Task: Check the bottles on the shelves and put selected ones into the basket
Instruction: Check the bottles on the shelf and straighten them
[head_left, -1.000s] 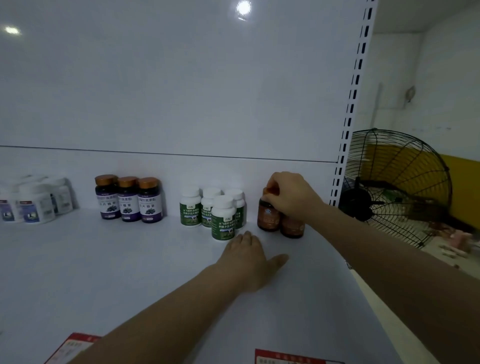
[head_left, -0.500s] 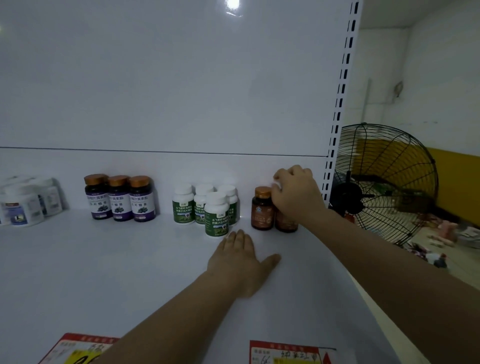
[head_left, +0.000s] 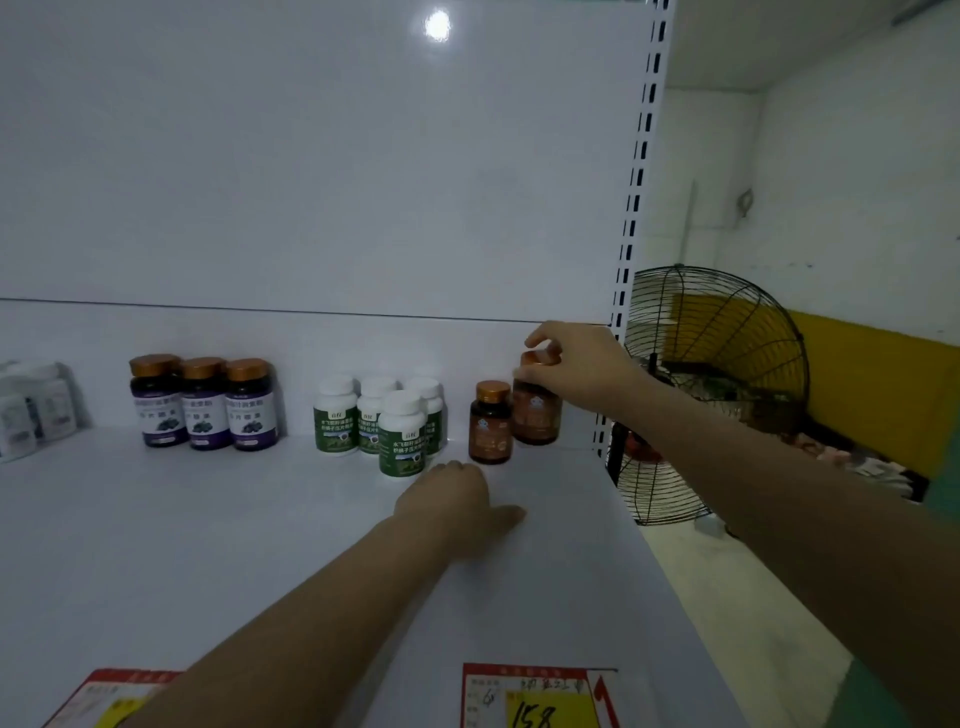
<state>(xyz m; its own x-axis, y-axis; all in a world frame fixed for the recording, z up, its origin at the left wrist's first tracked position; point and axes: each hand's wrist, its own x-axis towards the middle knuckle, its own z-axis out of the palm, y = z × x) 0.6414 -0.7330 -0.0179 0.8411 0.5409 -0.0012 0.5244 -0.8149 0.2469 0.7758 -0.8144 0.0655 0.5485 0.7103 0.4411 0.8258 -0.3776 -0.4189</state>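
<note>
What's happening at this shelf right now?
A person is working at a white shelf of small bottles. The right hand pinches the cap of the rightmost brown bottle, beside a second brown bottle; whether it is lifted off the shelf is unclear. The left hand rests flat on the shelf before the green-labelled white bottles. No basket is in view.

— On my feed, what's being worn?
— A green sleeve (head_left: 948, 478) on the right arm, well up and to the right of the price tag (head_left: 540, 696). I see the same green cloth again low down, right of that tag.
— And further along the arms?
— Both forearms are bare down to the left hand (head_left: 457, 504) and the right hand (head_left: 582, 369), both above the tag.
</note>
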